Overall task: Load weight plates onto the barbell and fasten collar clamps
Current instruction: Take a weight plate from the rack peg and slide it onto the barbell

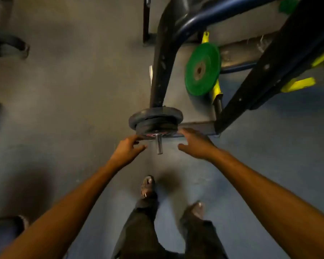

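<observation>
A dark blue rack frame (165,58) fills the upper right of the frame, standing on the grey floor (64,90). A green plate (202,69) hangs on a yellow peg at upper centre-right. At the centre, dark weight plates (155,120) sit stacked on the barbell sleeve (159,144), whose bare steel end points down the frame. The left hand (128,149) and right hand (195,144) flank that stack, fingers spread, fingertips at the nearest plate's rim, gripping nothing.
</observation>
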